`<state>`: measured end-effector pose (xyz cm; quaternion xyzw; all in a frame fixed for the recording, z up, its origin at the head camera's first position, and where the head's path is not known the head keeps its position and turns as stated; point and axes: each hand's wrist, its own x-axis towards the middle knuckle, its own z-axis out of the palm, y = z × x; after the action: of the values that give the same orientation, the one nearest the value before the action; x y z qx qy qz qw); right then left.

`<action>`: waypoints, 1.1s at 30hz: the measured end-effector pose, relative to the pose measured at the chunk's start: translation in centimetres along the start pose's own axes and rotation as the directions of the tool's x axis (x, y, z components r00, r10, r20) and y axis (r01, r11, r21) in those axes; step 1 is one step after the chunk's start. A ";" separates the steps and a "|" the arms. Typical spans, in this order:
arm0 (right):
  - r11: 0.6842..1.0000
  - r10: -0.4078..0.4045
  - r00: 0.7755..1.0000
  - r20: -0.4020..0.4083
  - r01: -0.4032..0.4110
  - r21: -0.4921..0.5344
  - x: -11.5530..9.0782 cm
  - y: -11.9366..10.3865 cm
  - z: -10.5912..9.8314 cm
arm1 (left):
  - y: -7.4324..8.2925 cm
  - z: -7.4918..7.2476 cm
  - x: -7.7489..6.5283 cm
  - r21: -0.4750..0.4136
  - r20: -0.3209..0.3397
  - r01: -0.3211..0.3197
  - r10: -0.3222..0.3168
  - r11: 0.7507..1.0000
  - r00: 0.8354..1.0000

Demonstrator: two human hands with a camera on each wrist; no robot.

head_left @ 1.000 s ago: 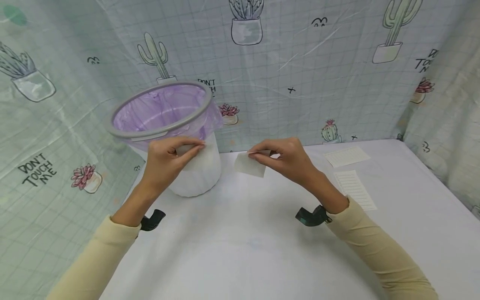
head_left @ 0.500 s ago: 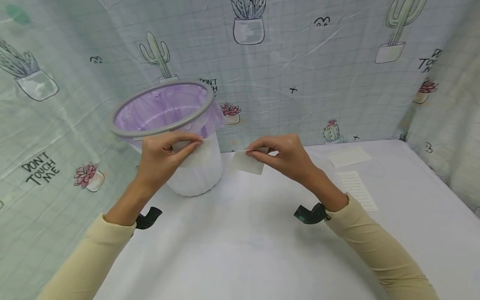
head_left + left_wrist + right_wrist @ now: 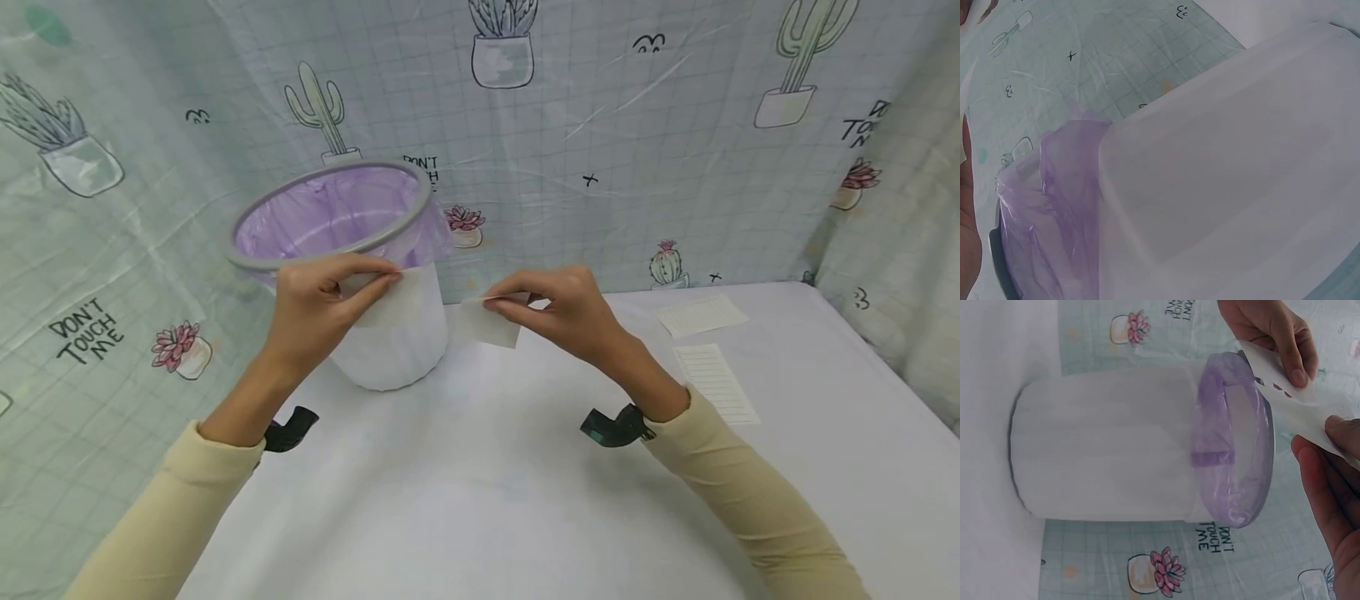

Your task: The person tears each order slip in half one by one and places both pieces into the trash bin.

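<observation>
Near the front of the waste bin point(image 3: 390, 358), my left hand point(image 3: 311, 312) pinches a pale piece of paper point(image 3: 401, 300) between thumb and fingers. My right hand point(image 3: 558, 312), to the right of the bin, pinches another pale paper piece point(image 3: 491, 325) that hangs from its fingertips. A narrow gap seems to part the two papers in the head view; in the right wrist view they overlap. The bin is white, with a grey rim point(image 3: 360, 243) and a purple liner point(image 3: 322, 212). Only an edge of my left hand point(image 3: 969, 244) shows in the left wrist view.
Two lined paper slips point(image 3: 701, 315) lie on the white table point(image 3: 480, 500) at the right, one nearer, partly behind my right forearm. A cactus-print curtain point(image 3: 555, 150) hangs behind the table and along its sides. Dark wrist mounts point(image 3: 615, 427) sit at both wrists.
Both hands have drifted slightly left with their papers, my left one also a little upward. The scene has shifted slightly right in the head view. Both hands keep their pinch.
</observation>
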<state>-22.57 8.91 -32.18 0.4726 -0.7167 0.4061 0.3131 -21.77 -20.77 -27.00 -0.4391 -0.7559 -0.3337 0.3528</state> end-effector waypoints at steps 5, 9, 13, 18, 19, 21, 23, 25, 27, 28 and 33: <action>1.000 -0.022 1.000 -0.009 0.022 0.001 0.6 -0.1 0.2 | 0.1 -0.3 0.2 0.003 0.003 0.000 0.000 1.000 1.000; 0.999 -0.040 0.999 -0.014 0.041 0.005 1.1 -0.2 0.4 | 0.2 -0.6 0.2 0.012 -0.002 0.013 -0.013 1.000 1.000; 0.999 -0.053 0.998 -0.022 0.053 0.011 1.7 -0.4 0.6 | 0.3 -1.0 0.3 0.033 -0.009 0.013 -0.013 0.999 1.000; 0.997 -0.073 0.997 -0.034 0.073 0.005 2.5 -0.7 0.8 | 0.5 -1.5 0.6 0.044 -0.017 0.012 -0.011 0.999 1.000; 0.997 -0.078 0.996 -0.036 0.078 0.006 2.7 -0.8 0.8 | 0.6 -1.6 0.6 0.038 -0.026 0.020 -0.019 0.999 0.999; 0.996 -0.093 0.995 -0.043 0.093 0.005 3.1 -0.9 0.9 | 0.7 -1.8 0.8 0.030 -0.044 0.036 -0.035 0.999 0.998; 0.994 -0.108 0.993 -0.050 0.108 0.007 3.5 -1.0 0.9 | 0.8 -2.0 0.9 0.022 -0.061 0.051 -0.049 0.998 0.997; 0.992 -0.122 0.991 -0.056 0.122 0.007 3.9 -1.1 0.9 | 0.8 -2.1 1.0 0.020 -0.069 0.058 -0.057 0.998 0.996; 0.990 -0.139 0.988 -0.064 0.140 0.010 4.2 -1.1 1.0 | 0.7 -2.2 1.1 0.032 -0.071 0.057 -0.055 0.998 0.996; 0.989 -0.146 0.987 -0.066 0.147 0.014 4.4 -1.2 1.0 | 0.7 -2.3 1.1 0.037 -0.072 0.057 -0.055 0.998 0.996; 0.985 -0.169 0.983 -0.070 0.170 0.016 5.5 -1.4 1.5 | 0.7 -2.6 1.2 0.060 -0.077 0.063 -0.058 0.996 0.995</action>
<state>-23.33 4.94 -27.97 0.5211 -0.6584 0.4016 0.3657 -20.91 -22.11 -24.52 -0.3919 -0.7652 -0.3367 0.3841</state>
